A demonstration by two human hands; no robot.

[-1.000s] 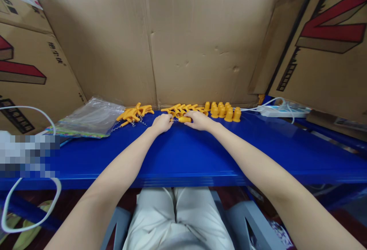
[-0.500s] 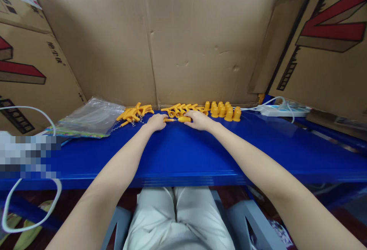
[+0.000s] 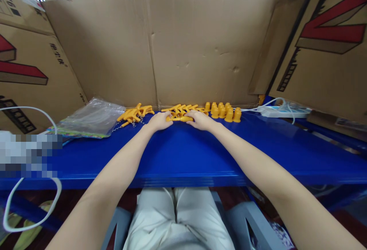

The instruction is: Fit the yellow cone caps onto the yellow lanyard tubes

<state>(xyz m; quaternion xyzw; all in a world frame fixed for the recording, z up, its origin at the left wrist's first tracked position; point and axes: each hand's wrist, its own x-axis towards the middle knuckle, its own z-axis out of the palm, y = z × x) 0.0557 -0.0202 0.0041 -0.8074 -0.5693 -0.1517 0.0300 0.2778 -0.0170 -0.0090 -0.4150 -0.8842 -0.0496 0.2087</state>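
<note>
My left hand [image 3: 161, 121] is closed around one end of a yellow plastic corkscrew [image 3: 171, 119]. From the right, my right hand [image 3: 200, 120] pinches a smooth yellow sleeve [image 3: 187, 119]. The two pieces meet end to end in a level line just above the blue tabletop, and no metal spiral shows between them. My fingers hide both outer ends. Just behind lies a row of yellow plastic pieces with round open ends [image 3: 185, 109]. Left of my left hand is a loose heap of yellow corkscrews [image 3: 134, 113] with thin metal spirals.
Several yellow cup-shaped pieces [image 3: 228, 114] stand in rows at right. Clear plastic bags [image 3: 91, 118] lie at left. A white power strip [image 3: 282, 111] with cables sits far right. Cardboard walls [image 3: 200, 47] enclose the back and sides of the blue table [image 3: 183, 154].
My left hand has moved right with the corkscrew, closing the gap to the sleeve. The metal spiral visible between the pieces before is now out of sight. My right hand stays nearly in place.
</note>
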